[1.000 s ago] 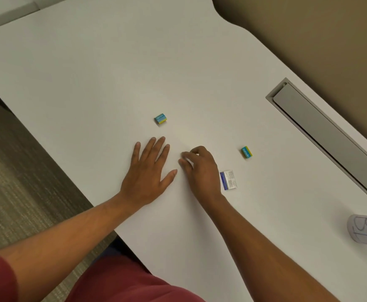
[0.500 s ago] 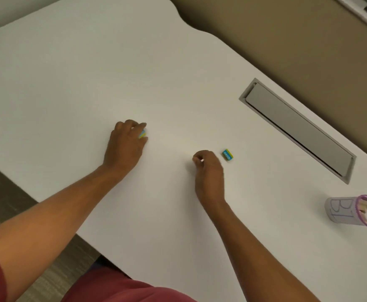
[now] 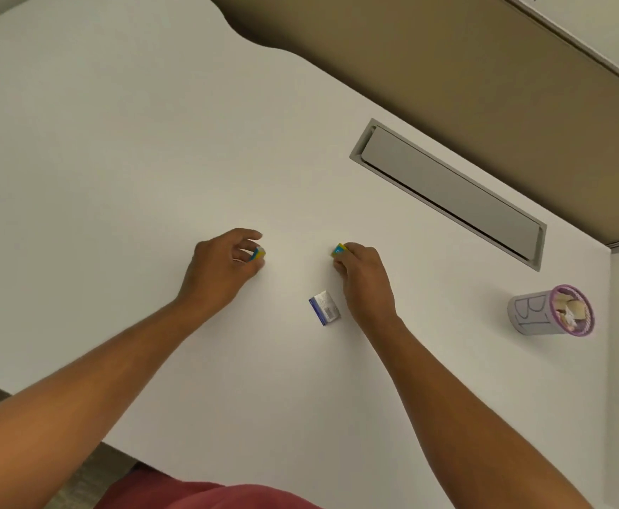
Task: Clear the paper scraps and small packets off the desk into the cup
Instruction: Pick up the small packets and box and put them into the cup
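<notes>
My left hand (image 3: 223,268) pinches a small blue-and-yellow packet (image 3: 258,253) at its fingertips, just above the white desk (image 3: 117,159). My right hand (image 3: 364,279) has its fingertips closed on a second blue-and-yellow packet (image 3: 338,249) at the desk surface. A white-and-blue packet (image 3: 324,307) lies flat on the desk just left of my right wrist. The cup (image 3: 550,314), pale with a purple rim and marked "B1", lies tilted at the right with paper scraps inside it.
A long grey cable hatch (image 3: 447,192) is set into the desk beyond my right hand. The desk's back edge curves along a tan wall (image 3: 447,49). The front edge drops to the floor at lower left.
My right hand moved forward from the white-and-blue packet and closed on the second blue-and-yellow packet. My left hand has lifted its packet slightly. The camera view shifted, showing the white-and-blue packet again.
</notes>
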Motion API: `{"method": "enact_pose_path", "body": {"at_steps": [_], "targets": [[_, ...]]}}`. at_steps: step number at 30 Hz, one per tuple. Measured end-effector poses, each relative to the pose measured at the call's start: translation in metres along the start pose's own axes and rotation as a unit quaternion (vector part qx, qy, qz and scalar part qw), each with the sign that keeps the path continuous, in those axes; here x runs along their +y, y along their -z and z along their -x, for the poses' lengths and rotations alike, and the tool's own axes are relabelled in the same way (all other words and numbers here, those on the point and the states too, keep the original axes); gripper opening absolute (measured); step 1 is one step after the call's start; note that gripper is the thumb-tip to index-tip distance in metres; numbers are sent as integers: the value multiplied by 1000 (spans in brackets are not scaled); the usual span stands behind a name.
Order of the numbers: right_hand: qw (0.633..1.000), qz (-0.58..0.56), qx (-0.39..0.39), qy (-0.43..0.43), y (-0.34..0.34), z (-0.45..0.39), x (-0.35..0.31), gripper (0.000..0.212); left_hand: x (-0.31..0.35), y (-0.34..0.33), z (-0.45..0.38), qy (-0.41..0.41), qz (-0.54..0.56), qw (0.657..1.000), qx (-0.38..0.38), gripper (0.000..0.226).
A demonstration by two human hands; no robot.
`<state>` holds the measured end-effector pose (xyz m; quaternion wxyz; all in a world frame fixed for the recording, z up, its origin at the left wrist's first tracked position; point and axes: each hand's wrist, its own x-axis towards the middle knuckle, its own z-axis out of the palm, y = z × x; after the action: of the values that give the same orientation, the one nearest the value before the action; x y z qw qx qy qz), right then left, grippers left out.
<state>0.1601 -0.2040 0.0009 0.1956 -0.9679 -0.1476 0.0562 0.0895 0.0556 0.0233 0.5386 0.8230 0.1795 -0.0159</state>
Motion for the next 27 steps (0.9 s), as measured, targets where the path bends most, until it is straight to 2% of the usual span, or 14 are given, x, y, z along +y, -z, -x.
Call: {"method": "enact_pose_path", "body": {"at_steps": [3, 4, 5, 7, 9, 12, 14, 16, 18, 22, 24, 27], "targets": [[996, 61, 8, 58, 5, 9, 6, 20, 14, -16, 1, 18, 35, 999, -34, 29], [996, 45, 29, 65, 8, 13, 7, 16, 19, -23, 2, 21, 43, 998, -43, 29], [997, -2, 53, 48, 10, 19, 6, 13, 24, -30, 3, 24, 52, 997, -50, 28], [976, -182, 93, -75, 19, 30, 3, 9, 38, -44, 7, 30, 70, 995, -66, 26], [900, -368, 98, -211, 32, 41, 6, 7, 53, -59, 12, 36, 88, 992, -85, 25], [770, -564, 74, -290, 56, 68, 25, 18, 78, -86, 19, 38, 115, 984, -128, 26], [725, -612, 85, -304, 77, 90, 44, 20, 96, -109, 25, 31, 119, 979, -163, 26], [703, -628, 126, -309, 99, 107, 68, 13, 113, -136, 31, 23, 120, 973, -193, 27], [724, -582, 193, -314, 124, 119, 94, 8, 131, -166, 37, 11, 126, 968, -219, 30], [849, -316, 310, -290, 166, 143, 155, 12, 173, -235, 47, -42, 112, 950, -287, 27], [874, -196, 329, -298, 179, 148, 186, 12, 195, -271, 48, -76, 90, 945, -304, 23], [900, -102, 299, -299, 193, 144, 225, 11, 228, -322, 45, -137, 50, 943, -300, 21]]}}
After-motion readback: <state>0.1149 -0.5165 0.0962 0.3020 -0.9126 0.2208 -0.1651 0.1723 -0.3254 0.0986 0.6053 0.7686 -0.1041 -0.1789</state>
